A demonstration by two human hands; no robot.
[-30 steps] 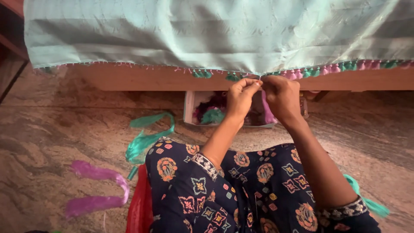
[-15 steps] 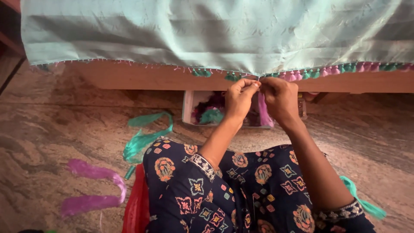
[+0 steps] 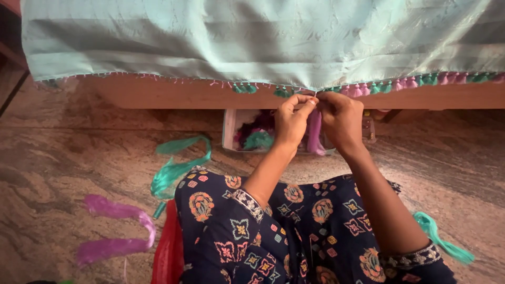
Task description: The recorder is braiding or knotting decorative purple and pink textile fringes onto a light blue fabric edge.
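Starting at your far left, a loop of purple thread (image 3: 113, 226) lies loose on the stone floor (image 3: 63, 158), and just right of it a hank of green thread (image 3: 176, 165) curls beside your knee. Either could snag under a leg or foot if you shift your seat, and tangled strands would be slow to free. A red strip (image 3: 167, 252) of something shows at your left thigh; what it is cannot be told.

Your left hand (image 3: 291, 122) is pinched shut at the lower edge of the pale turquoise cloth (image 3: 252, 42), fingertips meeting those of your right hand (image 3: 339, 120), which is also clenched. Between them hangs a lilac thread bundle (image 3: 314, 134), held right at the hem, where the row of green and pink tassels (image 3: 400, 84) begins. The likely trouble: a slack pinch lets the knot slip, giving an uneven tassel, and a hard tug could pucker the fine cloth or drag it off the wooden frame (image 3: 158, 94) it drapes over.

Behind your hands, on the floor under the frame, sits a small pale rectangular box (image 3: 229, 131), open, holding purple and green thread scraps. No label is readable on it. Another green thread tail (image 3: 442, 242) lies by your right elbow.
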